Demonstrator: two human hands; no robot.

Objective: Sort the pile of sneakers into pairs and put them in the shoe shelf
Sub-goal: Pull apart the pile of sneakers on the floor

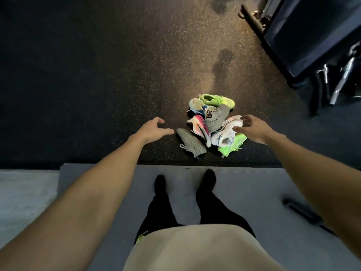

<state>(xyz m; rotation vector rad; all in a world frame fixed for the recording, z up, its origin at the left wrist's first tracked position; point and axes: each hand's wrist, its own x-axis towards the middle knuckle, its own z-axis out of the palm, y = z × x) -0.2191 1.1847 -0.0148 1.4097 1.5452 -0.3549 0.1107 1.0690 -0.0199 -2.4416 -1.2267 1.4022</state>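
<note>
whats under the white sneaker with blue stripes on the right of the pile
A neon green sneaker pokes out from beneath the white sneaker, its lace trailing on the floor. How far it runs under the pile is covered.

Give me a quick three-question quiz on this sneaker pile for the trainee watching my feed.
1. True or false: the right hand already grips a sneaker.
2. Which sneaker lies nearest the left hand? A) neon green B) grey C) white with blue
3. Fill in: the sneaker pile lies on the dark speckled ____.

Key:
1. False; its fingers are spread above the white sneaker.
2. B, the grey sneaker.
3. Floor.
</note>
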